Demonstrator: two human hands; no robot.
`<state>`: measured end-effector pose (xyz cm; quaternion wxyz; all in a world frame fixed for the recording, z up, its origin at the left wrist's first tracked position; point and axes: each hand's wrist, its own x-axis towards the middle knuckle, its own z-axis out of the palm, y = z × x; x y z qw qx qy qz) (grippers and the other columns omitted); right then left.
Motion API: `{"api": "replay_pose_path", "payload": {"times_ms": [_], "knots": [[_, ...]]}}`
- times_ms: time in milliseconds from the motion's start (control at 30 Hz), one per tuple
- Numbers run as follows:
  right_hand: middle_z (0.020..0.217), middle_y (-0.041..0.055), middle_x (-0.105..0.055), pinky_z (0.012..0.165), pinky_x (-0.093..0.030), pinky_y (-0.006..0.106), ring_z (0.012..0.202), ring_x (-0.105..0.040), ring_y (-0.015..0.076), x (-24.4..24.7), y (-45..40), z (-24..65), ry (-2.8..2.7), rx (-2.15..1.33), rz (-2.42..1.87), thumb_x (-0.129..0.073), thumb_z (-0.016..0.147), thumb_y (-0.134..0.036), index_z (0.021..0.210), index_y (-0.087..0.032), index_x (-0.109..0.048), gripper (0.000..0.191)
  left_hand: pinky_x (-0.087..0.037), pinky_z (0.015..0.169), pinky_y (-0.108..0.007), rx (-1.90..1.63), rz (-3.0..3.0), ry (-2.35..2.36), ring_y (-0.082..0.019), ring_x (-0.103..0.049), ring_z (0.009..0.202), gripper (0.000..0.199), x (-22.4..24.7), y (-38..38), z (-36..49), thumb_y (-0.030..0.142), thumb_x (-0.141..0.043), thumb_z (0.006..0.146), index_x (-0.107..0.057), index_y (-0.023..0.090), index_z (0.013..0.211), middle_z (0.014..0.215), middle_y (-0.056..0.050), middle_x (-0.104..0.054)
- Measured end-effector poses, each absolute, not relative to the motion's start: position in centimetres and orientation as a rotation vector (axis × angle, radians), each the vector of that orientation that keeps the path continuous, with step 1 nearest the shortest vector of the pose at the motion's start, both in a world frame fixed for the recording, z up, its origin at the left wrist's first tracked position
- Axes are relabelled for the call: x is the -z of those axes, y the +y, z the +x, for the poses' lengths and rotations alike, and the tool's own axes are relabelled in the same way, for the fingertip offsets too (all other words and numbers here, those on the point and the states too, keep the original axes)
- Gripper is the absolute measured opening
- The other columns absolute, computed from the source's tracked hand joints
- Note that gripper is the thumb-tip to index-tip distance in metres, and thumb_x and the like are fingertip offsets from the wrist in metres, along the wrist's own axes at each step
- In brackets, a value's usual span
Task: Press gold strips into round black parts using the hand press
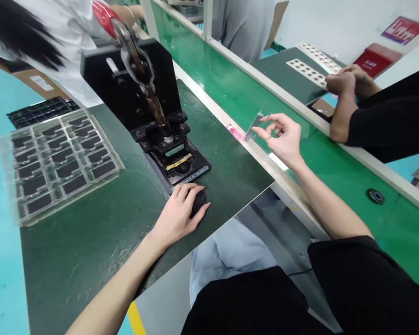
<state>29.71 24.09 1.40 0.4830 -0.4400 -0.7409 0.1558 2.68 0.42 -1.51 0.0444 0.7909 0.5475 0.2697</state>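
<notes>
Green table (87, 265): glossy scuffed mat top, rubbery by my read.
Press: black hand press (125, 79) on the table, metal toggle arm, red handle grip (104, 16), yellow tape (179, 161) on its base.
Tray: clear ribbed plastic tray (70, 197) at table's far left, black rectangular pieces (38, 203) one per compartment.
Left fingers: my view shows the left hand (176, 215) curled, pressed together over a black round knob (199, 202), just beside the press base.
Right fingers: the right hand (284, 139) is raised over the green conveyor belt (377, 237), thumb and forefinger pinching a thin silver metal strip bundle (253, 127), other fingers loosely spread.
Co-worker: two hands (345, 83) rest on a perforated white strip (306, 72), across the belt.
</notes>
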Motion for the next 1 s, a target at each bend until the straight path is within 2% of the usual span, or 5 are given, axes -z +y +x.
{"api": "replay_pose_path", "payload": {"times_ms": [200,500,667,867,1000], "knots": [[0.073,-0.002,-0.062,0.055,-0.041,0.031,0.058,-0.051,0.0139,-0.6,23.9,30.3,-1.763,-0.368,-1.076,-0.083,0.079,-0.064,0.112,-0.027,-0.061,0.054,-0.058,0.1,-0.047,-0.85,2.415,1.656,-0.03,-0.063,0.113,0.036,1.6,0.5,2.6,0.033,-0.063,0.102,-0.055,0.016,0.132,0.121,-0.014,-0.066],[0.071,0.0,-0.061,0.052,-0.035,0.029,0.056,-0.045,0.0127,-0.4,25.7,33.0,-1.705,-0.322,-1.145,-0.071,0.088,-0.065,0.096,-0.024,-0.067,0.041,-0.058,0.099,-0.048,-0.833,2.456,1.664,-0.03,-0.064,0.112,0.035,1.5,0.6,2.6,0.034,-0.061,0.103,-0.054,0.017,0.133,0.12,-0.014,-0.066],[0.064,0.0012,-0.062,0.059,-0.04,0.032,0.059,-0.051,0.0153,-0.8,26.5,36.3,-1.94,-0.285,-1.315,-0.073,0.085,-0.052,0.082,-0.022,-0.075,0.029,-0.058,0.099,-0.048,-0.822,2.467,1.678,-0.029,-0.063,0.112,0.035,1.5,0.6,2.7,0.034,-0.061,0.103,-0.054,0.015,0.132,0.12,-0.015,-0.066],[0.065,0.0029,-0.069,0.069,-0.044,0.035,0.066,-0.06,0.0212,-0.2,26.0,34.9,-2.47,-0.287,-1.344,-0.064,0.09,-0.037,0.101,-0.025,-0.083,0.025,-0.058,0.1,-0.048,-0.823,2.457,1.673,-0.029,-0.064,0.113,0.035,1.5,0.6,2.6,0.034,-0.061,0.103,-0.053,0.017,0.132,0.12,-0.014,-0.065],[0.077,0.0092,-0.074,0.072,-0.043,0.037,0.078,-0.063,0.0266,0.1,26.4,33.6,-2.679,-0.018,-1.206,-0.054,0.093,-0.027,0.096,-0.021,-0.082,0.028,-0.058,0.099,-0.048,-0.829,2.456,1.665,-0.03,-0.063,0.113,0.035,1.6,0.6,2.5,0.034,-0.062,0.103,-0.054,0.016,0.132,0.119,-0.014,-0.066]]}}
